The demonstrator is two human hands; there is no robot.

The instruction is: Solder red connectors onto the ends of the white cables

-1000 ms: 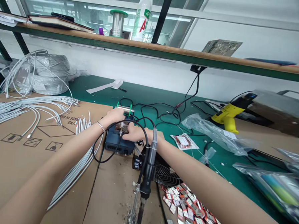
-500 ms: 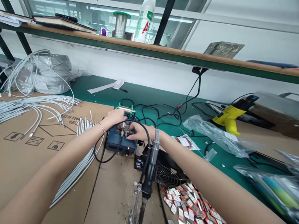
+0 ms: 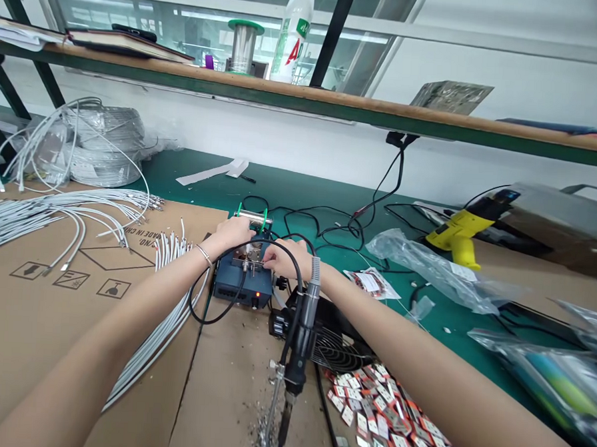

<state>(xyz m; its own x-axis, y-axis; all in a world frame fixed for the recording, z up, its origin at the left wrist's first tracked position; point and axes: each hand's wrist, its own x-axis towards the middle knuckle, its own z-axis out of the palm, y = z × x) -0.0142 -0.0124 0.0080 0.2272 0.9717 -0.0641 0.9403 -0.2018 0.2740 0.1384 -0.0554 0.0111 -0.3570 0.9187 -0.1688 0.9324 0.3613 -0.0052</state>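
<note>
A dark blue soldering station [image 3: 240, 288] with a lit orange lamp stands at the middle of the bench. Over its top left reaches my left hand [image 3: 234, 232], fingers bent together beside a solder spool [image 3: 253, 217] with green rims; their tips are hidden. My right hand [image 3: 289, 258] is closed in a pinch at the right of the small metal fixture [image 3: 249, 255] on the station. What either hand grips is too small to make out. In front of my right forearm, a soldering iron [image 3: 299, 350] hangs tip down in a coiled-metal holder, its black cable looping past both hands.
White cables [image 3: 160, 336] lie left on cardboard [image 3: 139, 295]. Orange-and-white small parts [image 3: 383, 415] are heaped at front right, near a black fan [image 3: 342, 346]. A yellow heat gun [image 3: 458, 235] and plastic bags [image 3: 426, 267] lie right. A shelf [image 3: 285, 93] spans the back.
My right hand has drawn back slightly to the right and its thumb and fingers have come closer together. My left hand stays at the same place on the station.
</note>
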